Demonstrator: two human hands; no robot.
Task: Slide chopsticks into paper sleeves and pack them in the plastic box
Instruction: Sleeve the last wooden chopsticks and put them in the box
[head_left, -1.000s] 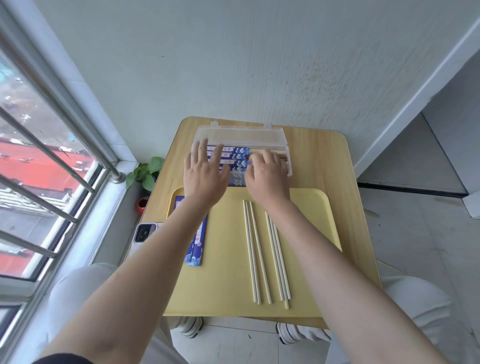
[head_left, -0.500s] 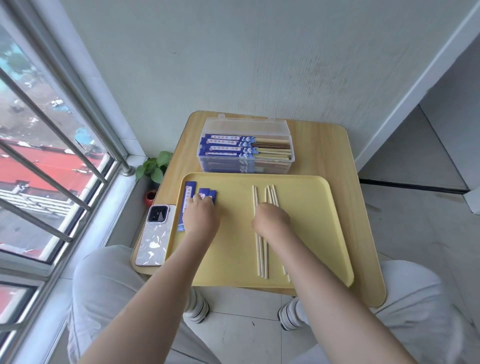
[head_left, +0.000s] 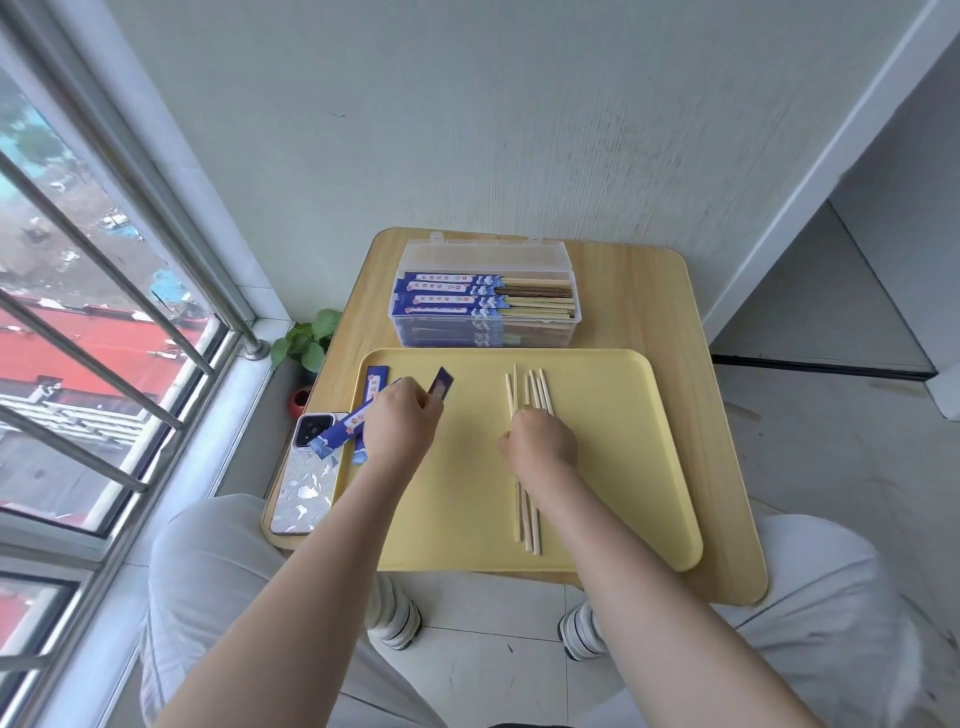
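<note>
The left hand (head_left: 402, 428) covers the middle of a blue paper sleeve (head_left: 337, 431) it pinches, both ends sticking out. The right hand (head_left: 540, 441), fingers curled, hides its hold on the bare chopsticks (head_left: 527, 389) on the yellow tray (head_left: 623, 441). The clear plastic box (head_left: 485, 299) holds 4 visible sleeved pairs.

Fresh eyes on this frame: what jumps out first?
The large pale yellow plastic tray filling the small wooden table, with both hands on it: left hand gripping a blue printed paper sleeve, right hand on the bare wooden chopsticks. Behind the tray, the clear plastic box holds sleeved pairs.
</note>
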